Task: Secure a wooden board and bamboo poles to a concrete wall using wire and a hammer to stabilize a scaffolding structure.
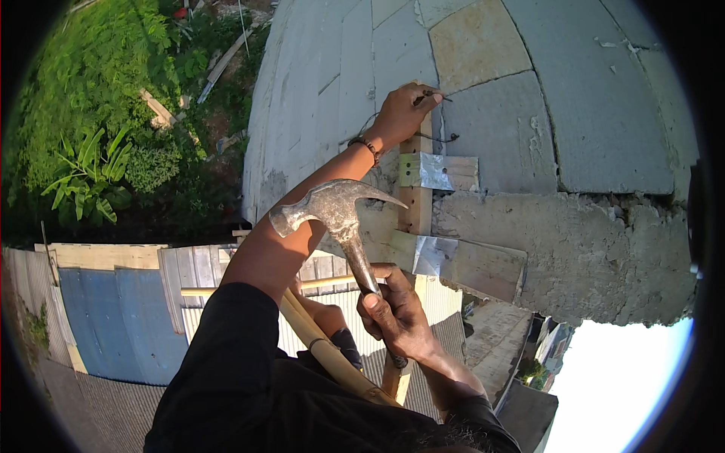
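My right hand (pixel 398 313) is closed round the handle of a worn claw hammer (pixel 336 208), whose head is raised in front of my left forearm. Further up, my left hand (pixel 408 113) is closed at the top of an upright wooden post (pixel 414 219) against the grey block wall. A thin dark piece of metal (pixel 447 98) sticks out past its fingertips; whether it is wire or a nail I cannot tell. Just below that hand, a dark wire (pixel 438 137) crosses the post. Lower down, a shiny metal strap (pixel 438 172) wraps the post and lies against the wall.
A second metal-wrapped board (pixel 472 264) sits lower on the wall, beside a rough concrete ledge (pixel 566 241). Bamboo poles (pixel 325 351) run close to my body, near a partly hidden bare limb (pixel 326 317). Below are corrugated roofs (pixel 113 317) and green plants (pixel 91 166).
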`<move>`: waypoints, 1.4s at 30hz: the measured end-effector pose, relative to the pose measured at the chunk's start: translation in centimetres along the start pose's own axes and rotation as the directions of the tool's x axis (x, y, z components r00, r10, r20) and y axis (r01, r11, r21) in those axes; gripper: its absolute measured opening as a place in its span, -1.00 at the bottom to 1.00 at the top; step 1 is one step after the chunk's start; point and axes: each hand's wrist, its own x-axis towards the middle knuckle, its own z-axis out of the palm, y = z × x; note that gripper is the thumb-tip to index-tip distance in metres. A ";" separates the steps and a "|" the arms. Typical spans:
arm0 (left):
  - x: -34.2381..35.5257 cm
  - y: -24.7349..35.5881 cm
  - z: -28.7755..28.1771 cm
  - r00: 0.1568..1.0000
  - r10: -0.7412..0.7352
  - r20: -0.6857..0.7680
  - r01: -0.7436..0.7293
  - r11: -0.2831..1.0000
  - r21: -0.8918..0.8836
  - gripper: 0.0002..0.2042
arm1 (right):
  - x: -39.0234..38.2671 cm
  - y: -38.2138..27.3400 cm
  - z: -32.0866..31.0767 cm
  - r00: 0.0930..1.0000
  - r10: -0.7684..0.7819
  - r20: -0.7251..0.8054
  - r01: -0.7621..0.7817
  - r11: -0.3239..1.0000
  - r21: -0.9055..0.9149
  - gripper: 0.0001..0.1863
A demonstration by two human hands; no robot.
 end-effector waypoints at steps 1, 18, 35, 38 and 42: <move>0.0 -0.1 0.2 1.000 0.022 -0.015 -0.022 1.000 -0.016 -0.62 | -0.1 0.1 0.3 1.000 0.028 0.009 -0.028 1.000 0.012 -0.65; -0.8 -1.0 2.7 0.955 0.037 -0.293 0.009 0.988 0.154 -0.53 | 2.9 -0.6 1.0 0.988 0.114 0.105 -0.141 0.942 0.306 -0.67; -0.6 -1.7 3.6 0.942 0.164 -0.291 -0.098 0.968 0.230 -0.65 | 5.8 -2.5 0.9 0.998 0.043 0.037 -0.048 0.985 0.167 -0.60; -0.6 -1.7 3.7 0.936 0.190 -0.295 -0.118 0.962 0.246 -0.67 | 6.8 -3.1 0.9 1.000 0.029 -0.009 -0.027 0.980 0.198 -0.59; -0.7 -1.5 3.7 0.950 0.144 -0.278 -0.075 0.967 0.245 -0.68 | 7.9 -3.8 0.6 0.999 0.010 -0.049 -0.001 0.986 0.164 -0.59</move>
